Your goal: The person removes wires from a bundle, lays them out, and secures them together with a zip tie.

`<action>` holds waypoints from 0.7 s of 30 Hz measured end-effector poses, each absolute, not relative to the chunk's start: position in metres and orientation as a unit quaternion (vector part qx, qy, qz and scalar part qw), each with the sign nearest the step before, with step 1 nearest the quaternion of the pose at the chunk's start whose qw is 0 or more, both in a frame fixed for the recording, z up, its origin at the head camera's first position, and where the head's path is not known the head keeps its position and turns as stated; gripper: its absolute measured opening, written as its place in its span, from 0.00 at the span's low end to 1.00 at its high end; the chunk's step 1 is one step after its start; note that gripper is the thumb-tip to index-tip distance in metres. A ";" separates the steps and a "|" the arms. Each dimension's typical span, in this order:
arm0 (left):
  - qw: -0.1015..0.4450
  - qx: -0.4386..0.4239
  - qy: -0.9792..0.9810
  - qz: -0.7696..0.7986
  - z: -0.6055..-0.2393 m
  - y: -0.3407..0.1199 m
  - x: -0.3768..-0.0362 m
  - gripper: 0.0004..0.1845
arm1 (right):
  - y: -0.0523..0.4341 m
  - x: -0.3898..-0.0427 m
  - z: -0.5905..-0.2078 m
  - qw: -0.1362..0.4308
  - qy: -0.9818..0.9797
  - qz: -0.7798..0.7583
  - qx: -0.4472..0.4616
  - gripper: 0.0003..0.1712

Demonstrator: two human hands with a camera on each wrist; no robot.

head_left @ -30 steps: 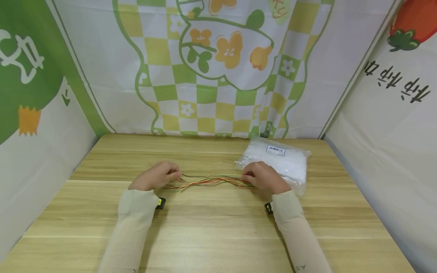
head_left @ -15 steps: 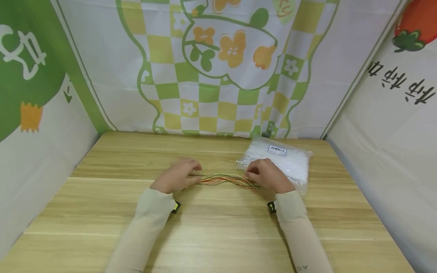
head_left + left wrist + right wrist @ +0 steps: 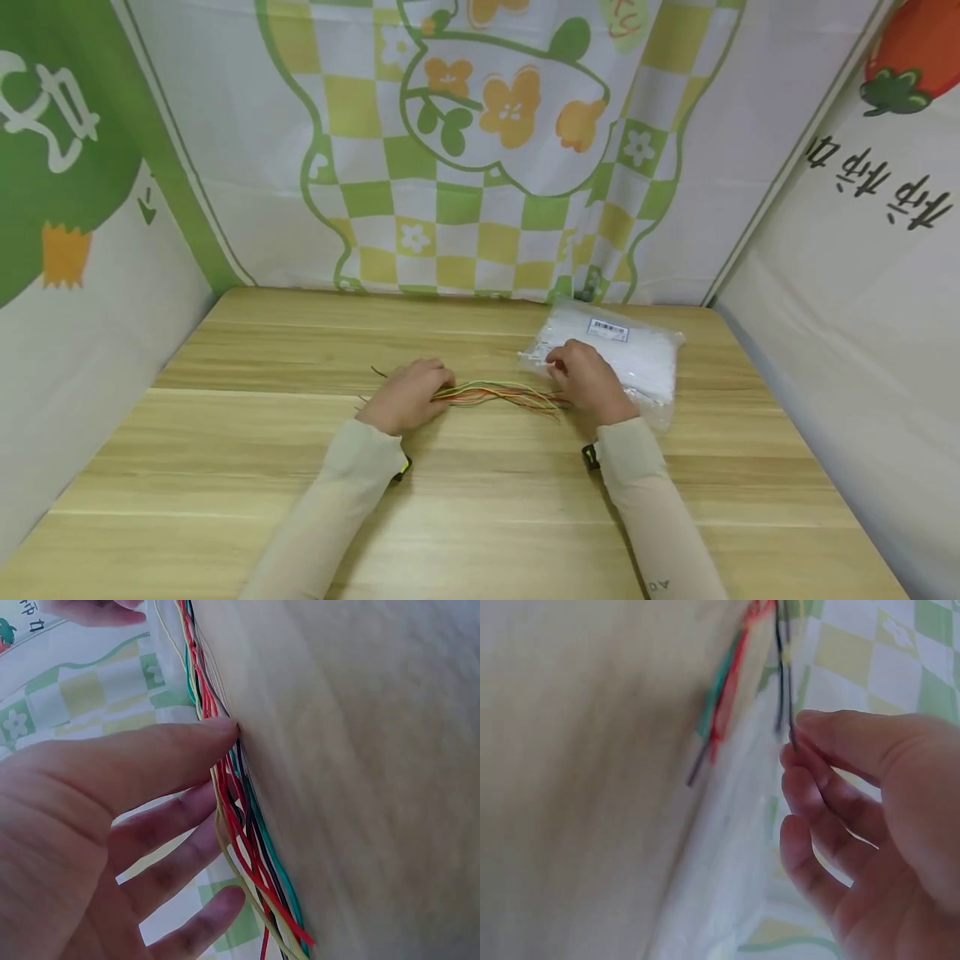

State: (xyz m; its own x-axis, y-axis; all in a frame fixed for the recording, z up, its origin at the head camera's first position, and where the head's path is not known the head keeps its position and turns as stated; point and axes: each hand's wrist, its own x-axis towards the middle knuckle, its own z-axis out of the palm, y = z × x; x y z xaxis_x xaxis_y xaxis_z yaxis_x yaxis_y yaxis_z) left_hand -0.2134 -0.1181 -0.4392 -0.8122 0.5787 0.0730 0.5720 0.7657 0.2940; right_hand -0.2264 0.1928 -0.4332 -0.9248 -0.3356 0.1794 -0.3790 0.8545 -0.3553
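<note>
A bundle of thin coloured wires [image 3: 498, 392], in red, green, black and pale yellow, lies across the middle of the wooden table. My left hand [image 3: 411, 396] grips its left part, thumb across the front and fingers behind in the left wrist view; the loose ends [image 3: 296, 930] run out past the fingers. Beyond the bundle's right end, my right hand [image 3: 592, 383] hovers beside the clear plastic bag, its fingers loosely bent. In the right wrist view a dark wire end [image 3: 790, 712] overlaps the right index fingertip, with thumb and index slightly apart.
The clear plastic bag [image 3: 637, 354] of white strips, with a barcode label [image 3: 608, 330], lies at the back right. White tips [image 3: 531, 358] show at its left edge. A patterned cloth [image 3: 457, 225] hangs behind the wooden table [image 3: 480, 517].
My left hand has moved right along the bundle, letting go of the left ends and taking hold nearer the middle. My right hand has come off the right end and shifted slightly toward the bag.
</note>
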 end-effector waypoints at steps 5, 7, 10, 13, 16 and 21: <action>0.017 0.302 0.941 0.150 -0.441 -0.116 -0.215 0.09 | 0.189 -0.226 -0.437 0.034 -0.966 0.183 0.180 0.13; 0.019 0.300 0.941 0.152 -0.442 -0.116 -0.216 0.09 | 0.188 -0.225 -0.437 0.031 -0.966 0.185 0.178 0.12; 0.019 0.297 0.942 0.153 -0.441 -0.115 -0.215 0.09 | 0.188 -0.225 -0.436 0.027 -0.965 0.192 0.177 0.09; 0.018 0.295 0.943 0.152 -0.441 -0.115 -0.215 0.09 | 0.188 -0.225 -0.436 0.012 -0.966 0.195 0.171 0.05; 0.016 0.297 0.943 0.147 -0.440 -0.114 -0.215 0.09 | 0.187 -0.226 -0.436 -0.004 -0.968 0.186 0.168 0.02; 0.018 0.300 0.942 0.147 -0.440 -0.114 -0.214 0.09 | 0.185 -0.225 -0.435 -0.010 -0.970 0.176 0.168 0.02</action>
